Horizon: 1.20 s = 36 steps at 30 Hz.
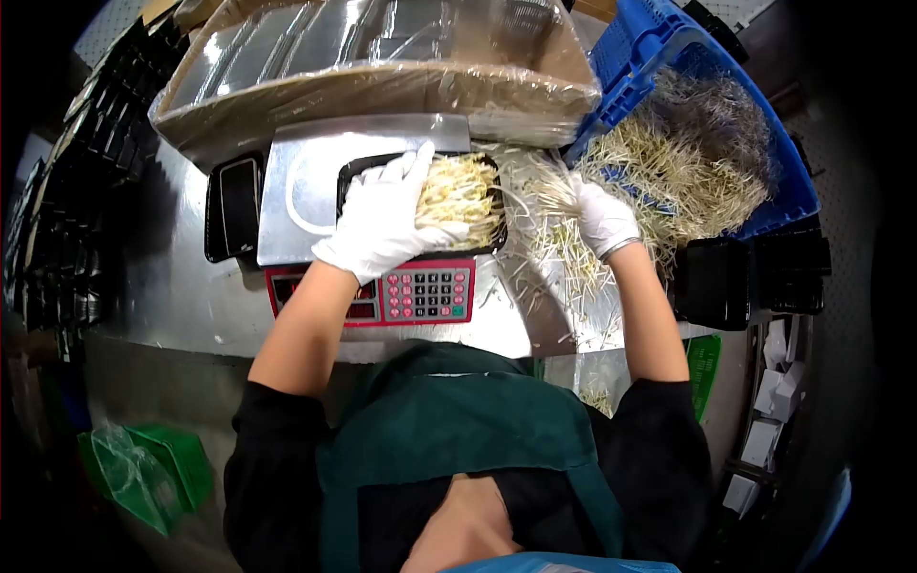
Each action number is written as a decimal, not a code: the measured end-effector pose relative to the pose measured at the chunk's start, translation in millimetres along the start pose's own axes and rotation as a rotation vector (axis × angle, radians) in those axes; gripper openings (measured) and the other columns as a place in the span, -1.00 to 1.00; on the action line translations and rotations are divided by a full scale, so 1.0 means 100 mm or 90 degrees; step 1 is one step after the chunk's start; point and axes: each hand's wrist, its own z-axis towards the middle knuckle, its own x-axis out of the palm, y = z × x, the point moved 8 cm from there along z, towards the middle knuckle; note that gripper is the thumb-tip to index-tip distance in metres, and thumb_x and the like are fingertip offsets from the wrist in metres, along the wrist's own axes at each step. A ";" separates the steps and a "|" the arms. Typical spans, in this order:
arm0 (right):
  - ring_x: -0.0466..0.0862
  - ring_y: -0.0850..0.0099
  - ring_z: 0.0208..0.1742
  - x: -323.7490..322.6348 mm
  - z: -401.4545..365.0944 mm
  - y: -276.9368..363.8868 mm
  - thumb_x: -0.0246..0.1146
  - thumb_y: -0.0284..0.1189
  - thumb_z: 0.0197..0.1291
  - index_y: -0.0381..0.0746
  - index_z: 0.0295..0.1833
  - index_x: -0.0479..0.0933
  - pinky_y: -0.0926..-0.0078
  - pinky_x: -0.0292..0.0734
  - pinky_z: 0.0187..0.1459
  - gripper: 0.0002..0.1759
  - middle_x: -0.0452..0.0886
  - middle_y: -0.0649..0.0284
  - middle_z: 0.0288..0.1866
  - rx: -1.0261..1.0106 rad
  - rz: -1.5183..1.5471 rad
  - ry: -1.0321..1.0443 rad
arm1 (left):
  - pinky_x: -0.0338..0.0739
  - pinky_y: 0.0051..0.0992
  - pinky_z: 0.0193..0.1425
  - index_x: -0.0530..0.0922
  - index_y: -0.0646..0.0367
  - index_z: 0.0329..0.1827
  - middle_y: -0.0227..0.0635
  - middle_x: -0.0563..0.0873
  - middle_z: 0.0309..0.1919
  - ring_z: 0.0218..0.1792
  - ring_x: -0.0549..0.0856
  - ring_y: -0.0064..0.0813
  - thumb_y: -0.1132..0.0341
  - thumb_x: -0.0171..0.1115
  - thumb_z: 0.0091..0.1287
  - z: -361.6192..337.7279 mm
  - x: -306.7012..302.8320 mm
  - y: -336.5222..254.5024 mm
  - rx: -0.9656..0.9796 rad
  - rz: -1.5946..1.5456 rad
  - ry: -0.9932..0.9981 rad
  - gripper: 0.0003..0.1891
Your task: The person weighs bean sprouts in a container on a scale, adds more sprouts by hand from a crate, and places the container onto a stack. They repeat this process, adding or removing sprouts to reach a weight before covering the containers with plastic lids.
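Note:
My left hand [377, 215], in a white glove, lies with fingers spread over the left part of a black tray [500, 239]. Pale bean sprouts [458, 201] with yellowish heads fill that tray. It rests on the metal plate of a scale [296, 191], whose red keypad panel [428, 296] faces me; my left forearm partly covers the display. To the right, my gloved right hand [604, 218] is closed around a bunch of bean sprouts [554, 194], just above loose sprouts [573, 263] scattered on the metal table. Its fingertips are partly hidden.
A blue crate [798, 186] tipped toward me spills a sprout heap [702, 153]. Behind the scale stands a plastic-lined cardboard box [382, 100] of clear containers. Black trays [234, 210] sit left of the scale, others [714, 282] at right. A green crate [162, 468] is lower left.

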 end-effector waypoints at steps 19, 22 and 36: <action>0.56 0.29 0.17 1.80 -1.13 1.66 0.11 -0.31 0.25 -0.06 0.25 0.42 0.30 0.50 0.07 -0.56 0.50 0.10 0.22 -0.524 0.132 0.078 | 0.28 -0.27 0.33 0.20 0.29 0.42 -0.01 0.46 0.22 0.23 0.43 -0.08 -0.16 0.32 0.09 -0.04 -0.10 -0.06 0.021 -0.061 0.015 -0.05; 0.55 0.19 0.13 1.05 -1.17 0.57 0.16 -0.32 0.19 -0.10 0.15 0.48 0.25 0.47 0.08 -0.61 0.54 0.10 0.14 -0.242 0.152 -0.314 | 0.28 -0.29 0.32 0.18 0.28 0.42 -0.03 0.46 0.22 0.23 0.42 -0.11 -0.17 0.34 0.08 0.01 -0.10 -0.09 -0.003 -0.057 0.037 -0.03; -0.03 0.00 0.55 1.63 -0.89 -0.52 0.30 -0.05 0.12 -0.47 0.46 -0.03 0.23 -0.15 0.50 0.03 -0.05 -0.23 0.51 0.265 0.348 -0.400 | 0.32 -0.51 0.33 0.15 0.22 0.45 -0.06 0.54 0.16 0.17 0.55 -0.35 0.46 0.19 0.30 -0.55 -0.67 0.70 -0.024 -0.349 -0.303 -0.34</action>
